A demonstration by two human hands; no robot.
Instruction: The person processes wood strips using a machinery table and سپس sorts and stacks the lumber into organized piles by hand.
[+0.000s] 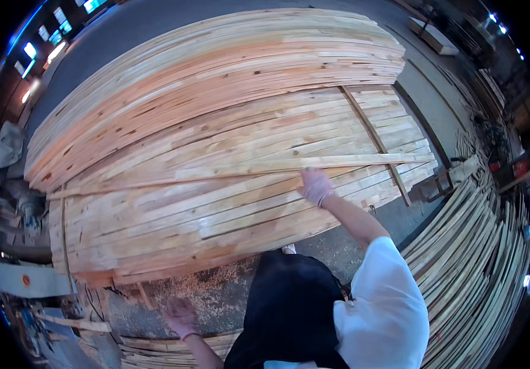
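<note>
Where the stack (154, 203) begins at the left, its planks run long-axis left to right across the view, bowed by the lens. Left hand (180, 317): low, over the sawdust-strewn floor (215, 295), fingers loosely spread, grasping nothing, well apart from the stack's near edge. A loose plank (289, 166) lies on top of the stack, skewed slightly against the others, its long axis also left to right, reaching the stack's right end. Right hand (316, 186): arm stretched forward, palm down just beside that plank; whether the fingers clamp it I cannot tell. The right hand is clearly the nearer one. A thin batten (375, 144) crosses the stack further right. More planks (474, 246) piled at far right.
</note>
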